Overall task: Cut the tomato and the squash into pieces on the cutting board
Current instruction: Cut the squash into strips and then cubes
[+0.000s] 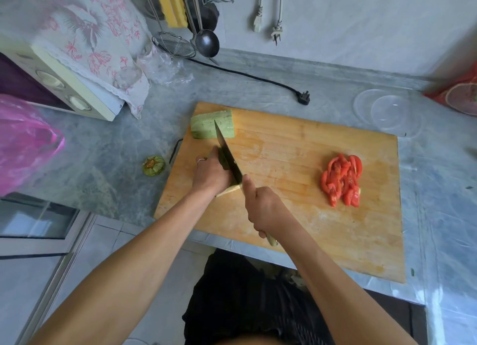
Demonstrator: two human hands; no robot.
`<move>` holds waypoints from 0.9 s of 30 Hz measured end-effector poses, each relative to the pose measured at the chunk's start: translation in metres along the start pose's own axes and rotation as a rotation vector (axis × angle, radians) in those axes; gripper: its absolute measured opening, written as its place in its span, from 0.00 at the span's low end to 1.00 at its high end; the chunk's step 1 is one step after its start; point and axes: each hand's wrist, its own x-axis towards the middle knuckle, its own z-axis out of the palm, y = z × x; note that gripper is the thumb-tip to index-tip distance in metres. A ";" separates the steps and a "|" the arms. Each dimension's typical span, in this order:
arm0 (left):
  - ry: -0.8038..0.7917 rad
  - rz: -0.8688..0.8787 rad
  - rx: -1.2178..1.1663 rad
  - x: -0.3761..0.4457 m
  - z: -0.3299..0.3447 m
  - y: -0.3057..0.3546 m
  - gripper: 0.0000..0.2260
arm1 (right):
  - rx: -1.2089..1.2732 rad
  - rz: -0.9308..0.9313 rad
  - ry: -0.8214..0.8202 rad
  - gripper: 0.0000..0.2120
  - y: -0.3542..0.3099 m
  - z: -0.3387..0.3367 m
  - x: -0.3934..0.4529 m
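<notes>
Centrally in the frame, a wooden cutting board [296,190] is seen lying on a grey marbled bench [124,148]. At the board's left part, a piece of squash [224,161] is held down by the left hand [211,173], its fingers curled over the piece; a ring is worn on one finger. A knife [228,153] is gripped by the right hand [263,208], whose fingers are wrapped round the pale handle while the thumb is laid along the blade's base. The dark blade is set on the squash just beside the left hand's fingers, with its tip pointed toward the upper left of the frame. A second, larger squash piece [213,125] is placed at the board's upper left corner. Red tomato slices [342,181] are piled at the right of the board, well apart from the hands. A cut-off squash stem end [153,165] is seen on the bench, left of the board. Clear plastic bowls [387,112] are set beyond the board's upper right corner, and a pink plastic bag [25,143] is seen at the left edge.
</notes>
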 end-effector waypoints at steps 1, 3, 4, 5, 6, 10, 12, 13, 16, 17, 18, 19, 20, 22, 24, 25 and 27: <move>-0.008 -0.008 -0.003 -0.001 -0.001 0.001 0.22 | 0.002 -0.003 0.005 0.34 0.001 0.001 0.002; 0.005 0.001 -0.007 -0.001 -0.002 0.005 0.23 | -0.010 -0.027 0.028 0.33 0.001 0.004 0.007; 0.013 0.002 -0.006 0.000 -0.002 0.005 0.21 | -0.020 -0.037 0.036 0.33 0.000 0.006 0.011; 0.021 0.001 -0.005 0.000 -0.002 0.005 0.21 | -0.027 -0.044 0.041 0.33 0.000 0.008 0.015; 0.027 -0.008 0.010 -0.001 -0.004 0.005 0.22 | -0.026 -0.046 0.041 0.33 -0.001 0.010 0.017; 0.004 0.013 0.039 -0.003 -0.004 0.008 0.21 | -0.006 -0.036 0.013 0.33 0.002 0.007 0.014; -0.021 -0.003 0.051 -0.003 -0.004 0.008 0.26 | 0.004 -0.010 -0.008 0.33 0.008 0.005 0.009; -0.034 -0.014 0.055 -0.001 -0.003 0.007 0.28 | 0.002 -0.002 -0.015 0.33 0.010 0.005 0.006; -0.025 -0.012 0.060 -0.001 -0.003 0.005 0.29 | -0.010 -0.006 -0.015 0.33 0.013 0.007 0.008; -0.019 -0.012 0.060 0.000 -0.002 0.004 0.29 | -0.009 0.003 -0.010 0.33 0.012 0.008 0.010; -0.011 -0.015 0.064 0.001 -0.001 0.004 0.29 | -0.012 0.010 -0.004 0.33 0.010 0.010 0.014; -0.001 -0.021 0.064 0.001 -0.001 0.004 0.30 | -0.023 0.007 0.000 0.33 0.008 0.010 0.018; 0.001 -0.032 0.069 0.001 0.000 0.004 0.31 | -0.031 0.008 0.003 0.33 0.007 0.011 0.021; 0.008 -0.049 0.081 0.001 -0.001 0.006 0.32 | -0.025 0.000 0.012 0.34 0.007 0.014 0.023; 0.006 -0.048 0.080 0.002 -0.002 0.005 0.32 | -0.012 -0.008 0.023 0.34 0.013 0.017 0.023; 0.003 -0.044 0.081 0.003 -0.001 0.004 0.32 | -0.008 -0.003 0.034 0.34 0.016 0.017 0.021; 0.006 -0.035 0.088 0.005 0.000 0.002 0.32 | -0.029 0.003 0.057 0.33 0.025 0.019 0.016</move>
